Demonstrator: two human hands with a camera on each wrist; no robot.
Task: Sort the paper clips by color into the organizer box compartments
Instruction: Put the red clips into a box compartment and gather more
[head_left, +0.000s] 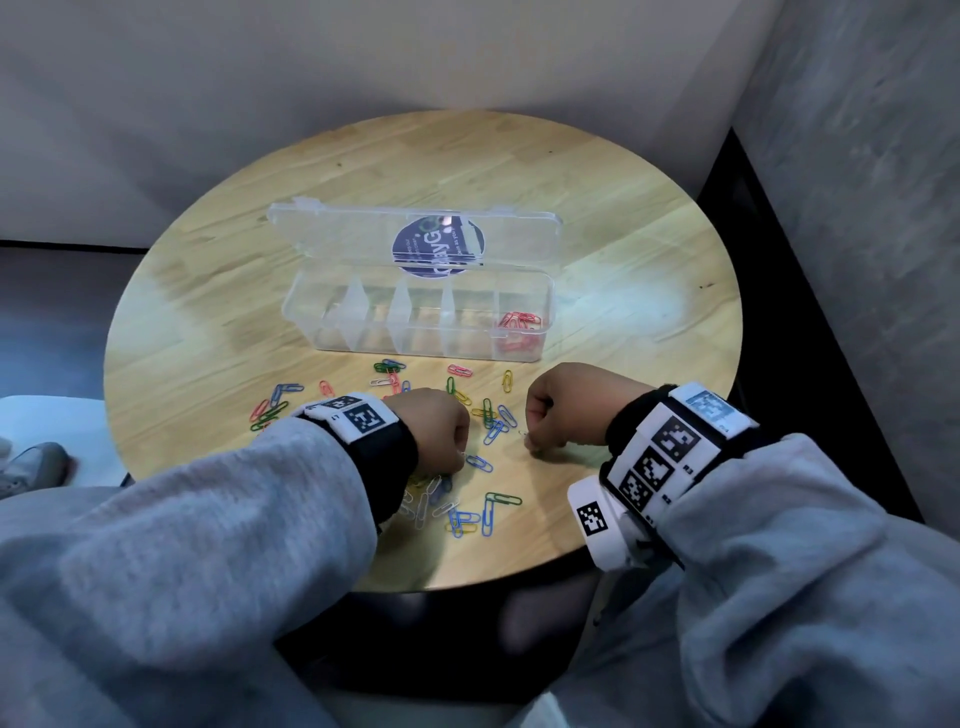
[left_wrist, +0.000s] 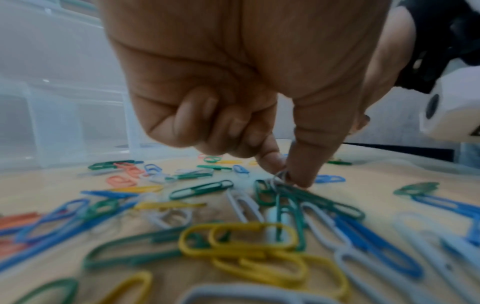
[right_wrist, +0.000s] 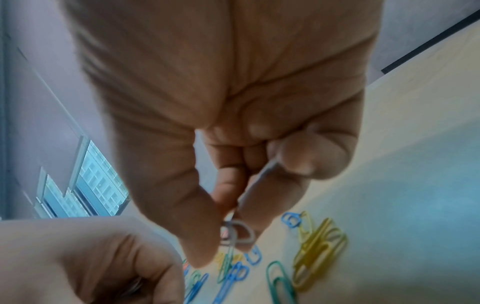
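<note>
Pinching grey clips (left_wrist: 280, 176) unseen from overhead, both hands: left (left_wrist: 233, 82), right (right_wrist: 233, 123).

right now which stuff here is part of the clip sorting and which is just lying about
Part of the job:
- loose paper clips
- organizer box
- red clips in its right-end compartment
- white clip, pinched by the right hand
- left hand, pinching clips

Just lying about:
- round wooden table
- shoe
</note>
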